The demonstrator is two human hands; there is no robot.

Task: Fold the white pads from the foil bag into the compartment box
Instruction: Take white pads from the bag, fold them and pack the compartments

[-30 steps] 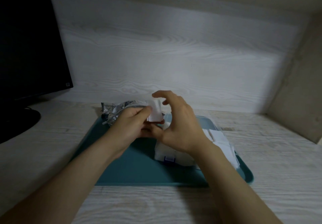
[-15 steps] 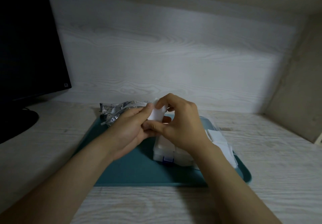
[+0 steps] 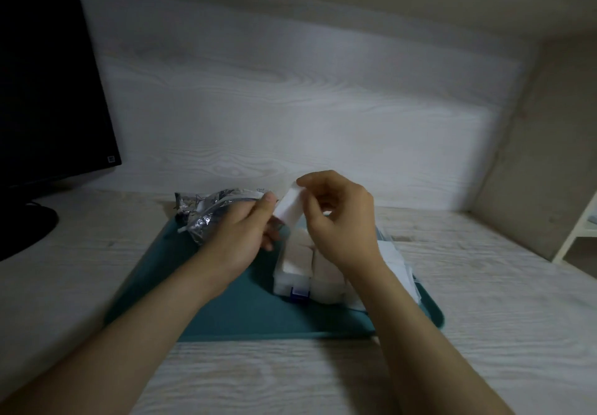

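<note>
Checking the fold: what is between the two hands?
The head view shows a small white rectangular pad there, pinched by the left hand at its lower end and the right hand at its top.

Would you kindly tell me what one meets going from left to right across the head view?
From the left: black monitor, foil bag, left hand, white pad, right hand, loose white pads, white shelf.

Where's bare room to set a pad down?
Free: on the teal tray, the near-left, between foil bag, compartment box and near rim; desk right of the tray. Crowded: loose pads right of the box; left hand and right hand hold a white pad above it.
</note>
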